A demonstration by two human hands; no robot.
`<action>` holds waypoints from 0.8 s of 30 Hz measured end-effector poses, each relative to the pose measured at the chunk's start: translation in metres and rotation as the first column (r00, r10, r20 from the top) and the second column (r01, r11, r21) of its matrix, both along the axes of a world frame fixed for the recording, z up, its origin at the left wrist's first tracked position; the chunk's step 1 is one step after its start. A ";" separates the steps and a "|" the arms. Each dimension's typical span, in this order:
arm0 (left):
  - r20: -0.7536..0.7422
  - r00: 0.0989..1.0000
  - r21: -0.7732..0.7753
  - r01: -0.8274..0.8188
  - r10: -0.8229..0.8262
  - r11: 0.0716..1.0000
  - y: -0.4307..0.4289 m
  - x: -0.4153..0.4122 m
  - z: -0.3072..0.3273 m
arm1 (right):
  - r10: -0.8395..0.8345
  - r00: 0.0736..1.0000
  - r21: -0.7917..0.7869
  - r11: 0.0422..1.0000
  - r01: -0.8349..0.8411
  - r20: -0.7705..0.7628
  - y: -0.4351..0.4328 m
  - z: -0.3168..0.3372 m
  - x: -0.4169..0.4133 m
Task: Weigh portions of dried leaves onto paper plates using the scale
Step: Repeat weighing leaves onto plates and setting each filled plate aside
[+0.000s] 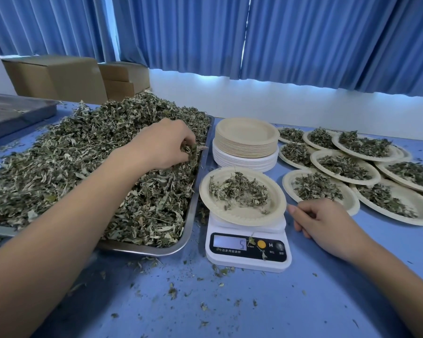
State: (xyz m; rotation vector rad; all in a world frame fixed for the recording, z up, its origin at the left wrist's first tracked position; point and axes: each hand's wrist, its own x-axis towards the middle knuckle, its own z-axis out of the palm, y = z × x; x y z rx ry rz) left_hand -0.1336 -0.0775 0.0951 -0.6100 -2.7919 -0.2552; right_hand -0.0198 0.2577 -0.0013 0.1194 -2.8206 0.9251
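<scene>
Fingers (pixel 181 132) of the left hand (pixel 161 145) pinch leaves (pixel 71 164) from the heap filling a tray (pixel 137 248). Just right, a plate (pixel 244 214) with a small leaf pile sits on the scale (pixel 248 258). Right hand (pixel 327 223) rests beyond it, loosely curled, holding nothing. Behind: plate stack (pixel 247 139), filled plates (pixel 374 176).

blue curtains (pixel 303 40) across back | cardboard boxes (pixel 54 76) far left | steel tray (pixel 15 113) at left edge

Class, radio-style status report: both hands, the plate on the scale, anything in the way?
Left hand gripping leaves in tray. Right hand idle beside scale, holding nothing. Plate on scale holds leaves, display shows 5. Path clear.
</scene>
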 end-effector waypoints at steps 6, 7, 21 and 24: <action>0.064 0.998 0.027 -0.027 0.025 0.999 0.003 0.002 0.001 | 0.004 1.000 0.013 1.000 -0.004 0.000 -0.001 0.002 0.001; 0.054 0.998 0.121 0.009 -0.015 0.993 0.005 0.005 0.003 | 0.006 1.000 0.013 1.000 -0.006 -0.002 -0.001 0.002 0.002; 0.146 0.964 0.288 0.173 -0.222 0.942 0.032 0.037 0.020 | 0.007 1.000 0.022 1.000 -0.007 -0.003 0.000 0.000 0.000; 0.278 0.959 -0.019 0.056 -0.049 0.998 0.018 0.024 0.014 | 0.006 1.000 0.023 1.000 -0.006 -0.006 0.000 0.000 0.000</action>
